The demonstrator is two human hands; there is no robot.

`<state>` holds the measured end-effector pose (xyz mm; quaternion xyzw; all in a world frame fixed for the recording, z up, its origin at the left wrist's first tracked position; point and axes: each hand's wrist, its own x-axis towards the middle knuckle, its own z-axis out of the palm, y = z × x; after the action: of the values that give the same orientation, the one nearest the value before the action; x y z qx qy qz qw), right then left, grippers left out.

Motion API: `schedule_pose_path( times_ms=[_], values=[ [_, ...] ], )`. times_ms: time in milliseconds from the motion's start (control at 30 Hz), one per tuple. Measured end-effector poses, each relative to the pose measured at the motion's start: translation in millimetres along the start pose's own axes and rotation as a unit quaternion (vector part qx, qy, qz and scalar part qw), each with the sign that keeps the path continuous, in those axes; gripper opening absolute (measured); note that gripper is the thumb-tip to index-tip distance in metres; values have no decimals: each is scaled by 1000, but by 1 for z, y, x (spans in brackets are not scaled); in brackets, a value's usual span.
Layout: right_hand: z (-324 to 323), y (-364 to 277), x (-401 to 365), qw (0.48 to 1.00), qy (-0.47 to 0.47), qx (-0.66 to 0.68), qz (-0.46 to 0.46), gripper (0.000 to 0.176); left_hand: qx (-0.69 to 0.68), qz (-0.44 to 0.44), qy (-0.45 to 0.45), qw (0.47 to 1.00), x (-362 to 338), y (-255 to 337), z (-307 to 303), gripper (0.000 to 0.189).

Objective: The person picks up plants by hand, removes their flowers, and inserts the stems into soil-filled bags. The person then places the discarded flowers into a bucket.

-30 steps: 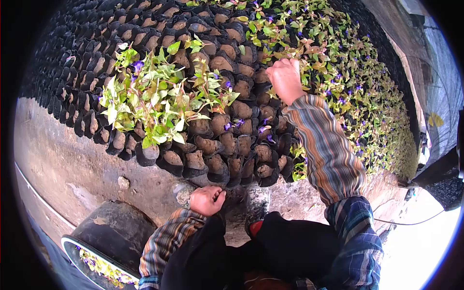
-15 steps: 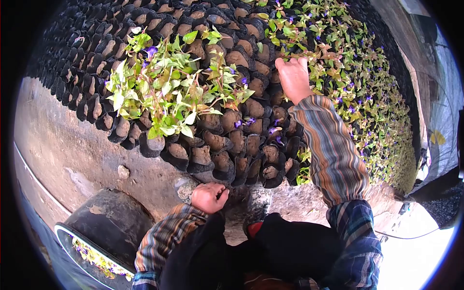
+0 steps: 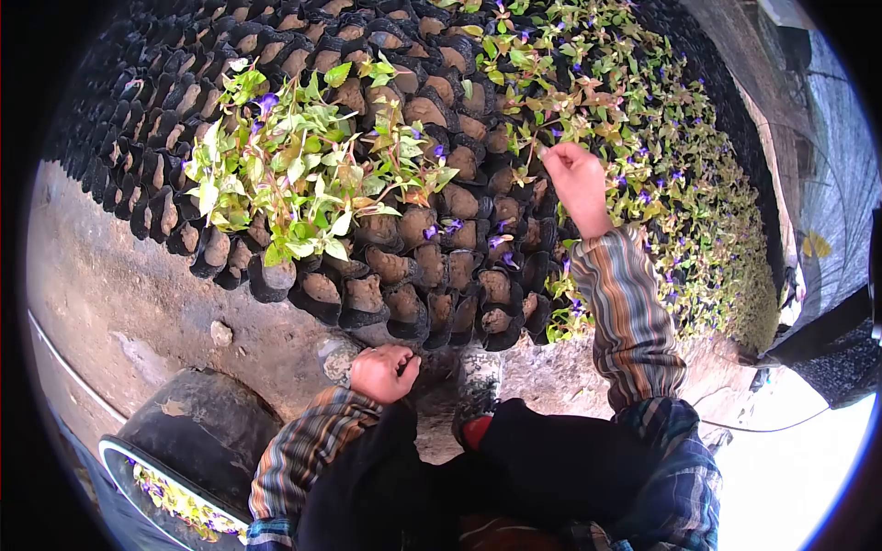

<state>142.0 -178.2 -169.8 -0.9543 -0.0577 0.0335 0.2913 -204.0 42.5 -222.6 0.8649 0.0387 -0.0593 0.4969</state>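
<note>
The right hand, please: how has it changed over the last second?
The right hand lifted off the soil bags and drew back toward the person, fingers now pinched; whether they hold a sprig is unclear. The left hand stayed fisted by the knee.

Bright daylight is falling evenly over the seedling bags (image 3: 404, 303) and leaves (image 3: 294, 174), leaving only soft shadows in the gaps between them. At lower right the ground (image 3: 808, 459) is blowing out into white glare. The fisheye lens is bending the edges, and a black vignette is ringing the sharp centre.
</note>
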Motion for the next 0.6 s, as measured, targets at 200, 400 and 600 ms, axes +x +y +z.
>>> schedule_pose_path(
  times_ms=[200,400,600],
  values=[
    [24,-10,-5,990,-14,-112,87,26,2,-16,1,1000,-2,-1,1,12],
    [39,12,4,990,64,20,121,23,15,-9,-7,1000,-1,0,2,12],
    [46,8,9,975,176,133,40,16,2,-26,-8,1000,-1,2,0,11]
  ],
)
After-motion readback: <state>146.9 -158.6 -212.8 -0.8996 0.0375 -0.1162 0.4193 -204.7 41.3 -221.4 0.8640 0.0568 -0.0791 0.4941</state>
